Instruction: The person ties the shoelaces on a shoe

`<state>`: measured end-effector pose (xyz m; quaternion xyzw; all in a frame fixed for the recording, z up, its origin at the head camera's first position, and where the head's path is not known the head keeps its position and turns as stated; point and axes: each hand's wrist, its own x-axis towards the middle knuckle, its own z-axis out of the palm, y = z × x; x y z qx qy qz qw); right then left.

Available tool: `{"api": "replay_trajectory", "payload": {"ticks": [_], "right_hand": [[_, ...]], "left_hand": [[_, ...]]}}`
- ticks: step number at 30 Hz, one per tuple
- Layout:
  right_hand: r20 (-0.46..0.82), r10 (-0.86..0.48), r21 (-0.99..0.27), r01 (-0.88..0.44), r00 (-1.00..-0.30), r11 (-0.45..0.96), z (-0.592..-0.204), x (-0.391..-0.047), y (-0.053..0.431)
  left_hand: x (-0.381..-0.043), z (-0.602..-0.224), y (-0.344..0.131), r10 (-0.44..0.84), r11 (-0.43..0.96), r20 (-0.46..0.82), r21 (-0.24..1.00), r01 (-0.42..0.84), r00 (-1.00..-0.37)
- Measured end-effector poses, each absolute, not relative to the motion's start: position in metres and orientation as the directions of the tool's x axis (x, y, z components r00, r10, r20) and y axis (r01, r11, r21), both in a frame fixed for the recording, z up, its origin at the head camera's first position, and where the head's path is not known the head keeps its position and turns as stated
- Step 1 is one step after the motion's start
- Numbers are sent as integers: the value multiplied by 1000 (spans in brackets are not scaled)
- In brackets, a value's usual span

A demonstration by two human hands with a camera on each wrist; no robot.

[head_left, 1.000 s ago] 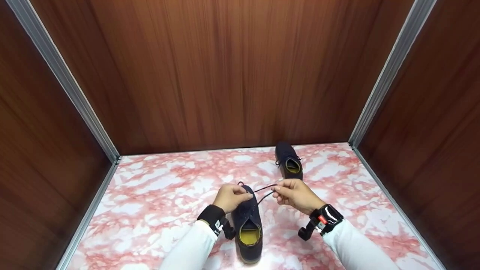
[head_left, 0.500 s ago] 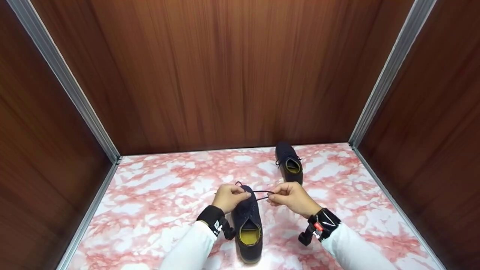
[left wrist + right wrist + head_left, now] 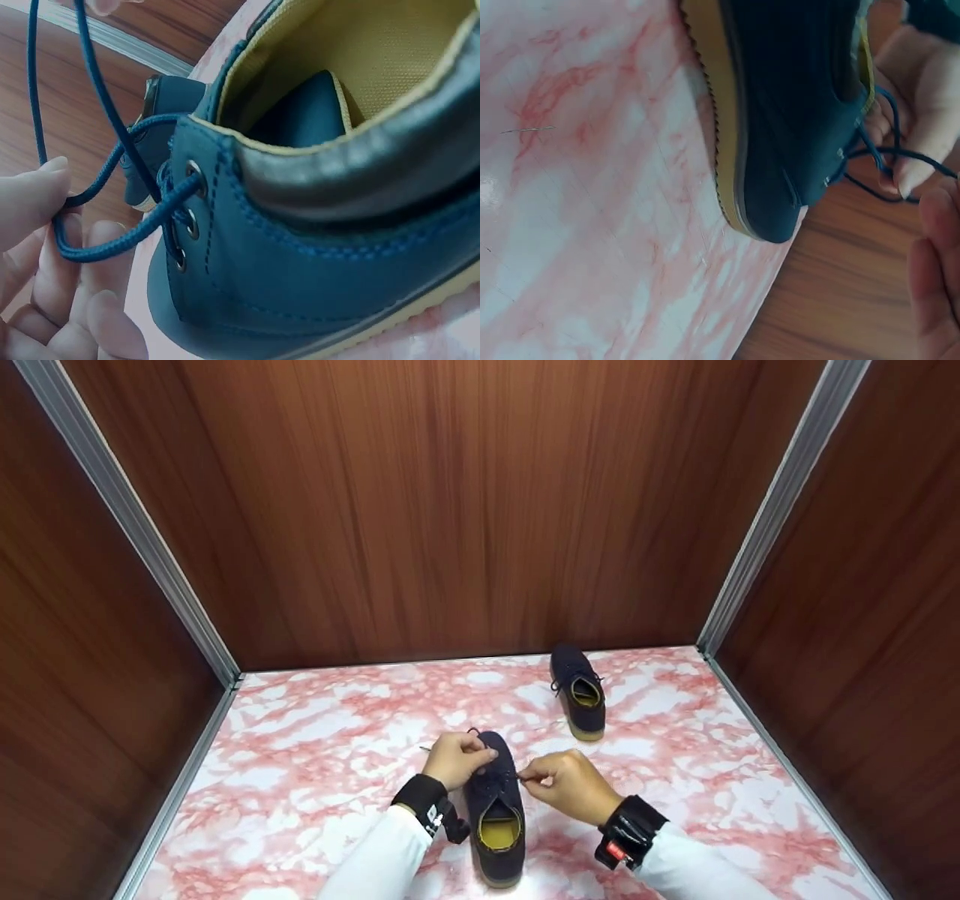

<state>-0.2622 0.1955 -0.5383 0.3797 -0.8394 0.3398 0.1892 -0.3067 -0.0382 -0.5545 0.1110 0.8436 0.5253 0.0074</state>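
A dark navy lace-up shoe (image 3: 504,864) with a yellow lining stands upright on the table, toe pointing away. My left hand (image 3: 454,761) is over its lacing area. In the left wrist view, thumb and index finger of that hand pinch a loop of blue shoelace (image 3: 105,250) coming from the metal eyelets (image 3: 193,171). My right hand (image 3: 574,786) is just right of the shoe, its thumb and fingertips pinching the lace. Strands of that lace run between both hands in the right wrist view, where the shoe's tan sole (image 3: 721,120) faces the camera.
The matching shoe (image 3: 588,721), its lace tied, stands farther back to the right. Red-and-white marbled table surface (image 3: 322,712) surrounds both shoes. Brown wood-grain panels (image 3: 450,510) with grey metal corner strips enclose the back and sides.
My right hand has come left and down with the lace, close to the shoe's side. The stretch of lace between the hands has shortened. My left hand has barely moved.
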Motion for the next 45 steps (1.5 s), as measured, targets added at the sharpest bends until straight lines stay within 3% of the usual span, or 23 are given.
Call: {"api": "replay_trajectory", "payload": {"ticks": [4,9,17,27,33,45], "right_hand": [[590,-539,-321,-788,-600,525,-544,-260,187],[531,-537,-297,-738,-655,606,-549,-257,178],[436,-475,-390,-636,-764,665,-555,-263,171],[242,-511,-646,-530,-825,549,-558,-270,181],[191,-514,-643,-503,-836,578,-557,-277,197],[193,-379,-671,-404,-905,622,-558,-307,212]], "left_hand": [[-306,-557,-41,188,418,78,896,151,-979],[-305,-561,-44,189,401,51,907,125,-981],[-303,-567,-48,197,419,71,896,150,-978],[-302,-574,-52,205,326,-9,943,60,-979],[-302,-576,-52,192,314,-41,949,22,-981],[-300,-579,-57,190,287,-65,958,-8,-980]]}}
